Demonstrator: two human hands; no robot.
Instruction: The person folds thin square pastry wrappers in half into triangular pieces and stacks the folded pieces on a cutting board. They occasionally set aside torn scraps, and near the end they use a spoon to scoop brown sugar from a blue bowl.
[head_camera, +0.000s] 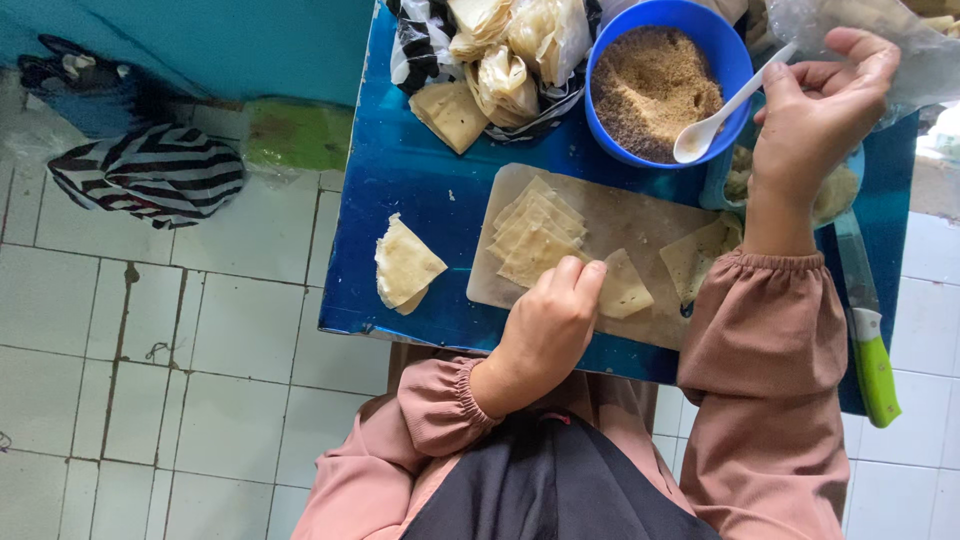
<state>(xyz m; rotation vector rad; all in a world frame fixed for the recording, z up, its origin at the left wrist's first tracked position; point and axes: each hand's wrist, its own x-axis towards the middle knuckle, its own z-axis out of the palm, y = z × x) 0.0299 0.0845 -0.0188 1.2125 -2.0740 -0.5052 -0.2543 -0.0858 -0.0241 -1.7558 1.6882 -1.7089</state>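
Pressing its fingertips on a pale triangular pastry sheet (624, 287), the left hand (548, 325) is curled, knuckles up, over the worn whitish cutting board (640, 215); it pins the sheet rather than gripping it. That sheet lies near the board's front edge, just beside a fanned stack of square pastry sheets (536, 232). The right hand (812, 125) is closed on the handle of a white plastic spoon (722, 113), whose bowl hangs over the rim of a round blue plastic bowl of brown crumbly filling (655, 85). Another pale sheet (697, 258) lies on the board under the right wrist. Two folded sheets (404, 266) sit apart on the glossy blue bench (420, 170). A green-handled knife (868, 335) rests along the bench's right side.
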